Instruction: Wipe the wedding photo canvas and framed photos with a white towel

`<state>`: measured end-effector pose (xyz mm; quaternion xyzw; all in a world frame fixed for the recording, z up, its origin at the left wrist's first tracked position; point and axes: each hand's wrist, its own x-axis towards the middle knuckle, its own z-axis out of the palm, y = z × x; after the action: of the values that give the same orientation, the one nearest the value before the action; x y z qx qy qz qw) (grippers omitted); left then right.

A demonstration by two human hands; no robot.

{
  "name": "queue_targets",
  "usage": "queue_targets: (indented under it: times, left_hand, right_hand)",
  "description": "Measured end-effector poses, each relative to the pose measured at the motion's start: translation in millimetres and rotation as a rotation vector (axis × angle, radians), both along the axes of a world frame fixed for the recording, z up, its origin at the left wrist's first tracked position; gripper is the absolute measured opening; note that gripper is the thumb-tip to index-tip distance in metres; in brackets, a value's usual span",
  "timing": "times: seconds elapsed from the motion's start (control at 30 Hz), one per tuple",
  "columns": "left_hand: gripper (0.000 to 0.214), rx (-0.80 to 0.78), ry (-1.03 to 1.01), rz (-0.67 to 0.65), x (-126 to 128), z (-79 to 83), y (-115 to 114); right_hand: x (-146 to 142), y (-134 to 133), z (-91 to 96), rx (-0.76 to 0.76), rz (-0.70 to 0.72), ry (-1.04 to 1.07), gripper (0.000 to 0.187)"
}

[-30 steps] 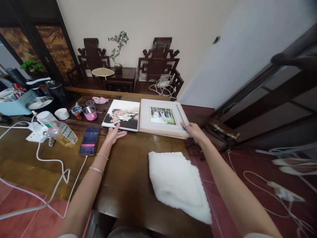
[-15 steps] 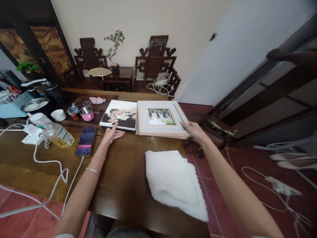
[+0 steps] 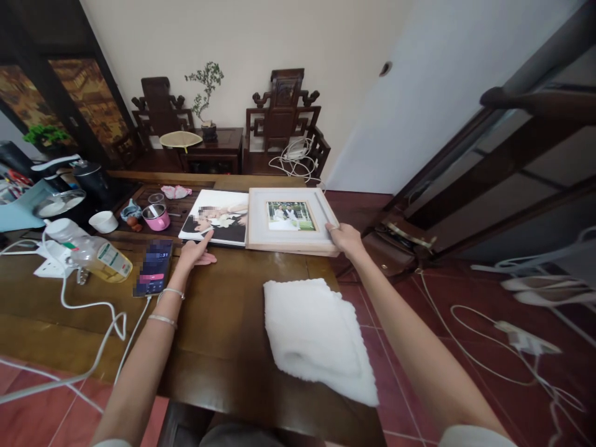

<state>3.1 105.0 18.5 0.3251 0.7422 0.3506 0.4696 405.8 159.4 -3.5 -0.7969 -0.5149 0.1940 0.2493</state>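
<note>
A light wooden picture frame [image 3: 259, 211] with a white mat and a small photo lies at the far edge of the table. My right hand [image 3: 345, 239] is closed on its right side, thumb on top; the fingers beneath are hidden. Left of the frame, and against it, is a flat photo print or album [image 3: 223, 233] with a large picture. My left hand [image 3: 194, 251] rests at its near edge, one digit on the picture and the others stretched out over the table. A folded white fluffy cloth [image 3: 319, 338] lies nearer to me.
Left on the wooden table [image 3: 218, 323] are a charging phone [image 3: 154, 267], an oil-coloured bottle [image 3: 109, 259], a pink mug [image 3: 156, 216], a white cup [image 3: 103, 221] and a power strip [image 3: 52, 261] with cables. Behind stand dark carved chairs [image 3: 284, 115]. A brown bag [image 3: 386, 251] is at right.
The whole view has shifted slightly, so things appear a little further left. Both hands keep their places at the picture frame and the photo.
</note>
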Motion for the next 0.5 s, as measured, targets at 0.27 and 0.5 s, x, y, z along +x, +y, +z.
queue_targets:
  times: [0.27,0.5]
  left_hand:
    - [0.043,0.157,0.187,-0.252,56.3,23.9,-6.8]
    - [0.027,0.352,0.708,-0.409,125.4,42.4,39.7]
  right_hand:
    - [-2.7,-6.8,2.0,0.036,0.035,-0.103,0.036]
    - [-4.3,-7.5,5.9,0.002,0.051,-0.135,0.033]
